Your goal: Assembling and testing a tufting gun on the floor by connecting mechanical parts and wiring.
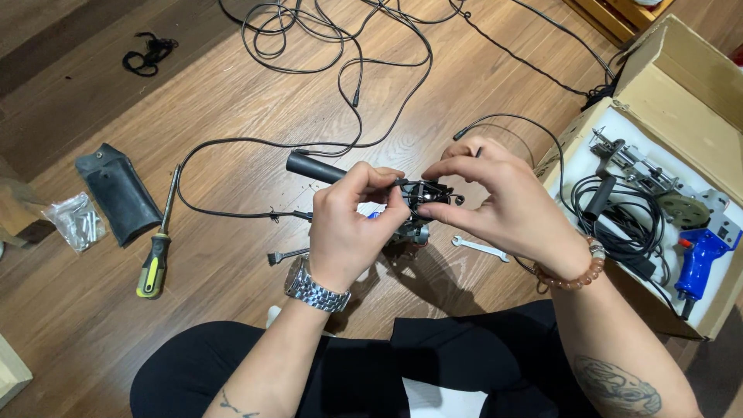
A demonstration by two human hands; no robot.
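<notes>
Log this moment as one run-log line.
left hand: grips small black metal device with black cylindrical handle | right hand: pinches same device's front | floor: yellow-handled screwdriver, small silver wrench

A wooden floor carries loose black cables looping across the top. At left lie a yellow-and-black screwdriver, a black pouch and a small clear plastic bag. A small flat wrench lies near the middle. At right, an open cardboard box holds a blue tool and coiled cable.
</notes>
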